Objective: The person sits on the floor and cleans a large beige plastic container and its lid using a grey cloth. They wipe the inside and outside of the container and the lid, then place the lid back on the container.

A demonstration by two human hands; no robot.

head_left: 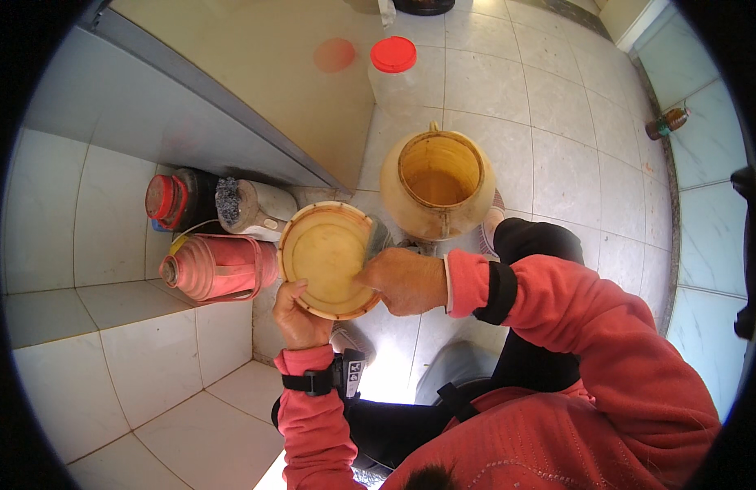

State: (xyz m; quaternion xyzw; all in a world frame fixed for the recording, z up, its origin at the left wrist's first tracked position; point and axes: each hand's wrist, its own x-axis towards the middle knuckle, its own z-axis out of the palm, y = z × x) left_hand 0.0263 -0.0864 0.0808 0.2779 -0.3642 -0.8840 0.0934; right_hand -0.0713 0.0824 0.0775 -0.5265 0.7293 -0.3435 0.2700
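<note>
Tilted toward me in front of my lap is a round, shallow, yellowish dish with brown marks around its rim. My left hand grips its near left edge, thumb over the rim. On the right, my right hand is curled with its fingertips against the dish's inner face. A grey-green piece that looks like cloth shows at the dish's right edge, beside those fingers. Just beyond stands a wide-bellied, cream-coloured pot with small loop handles, uncovered, brownish inside.
To the left are a pink thermos flask, a pale electric kettle and a black container with a red lid. A clear jar with a red lid stands beside the cabinet. A bottle is by the right wall.
</note>
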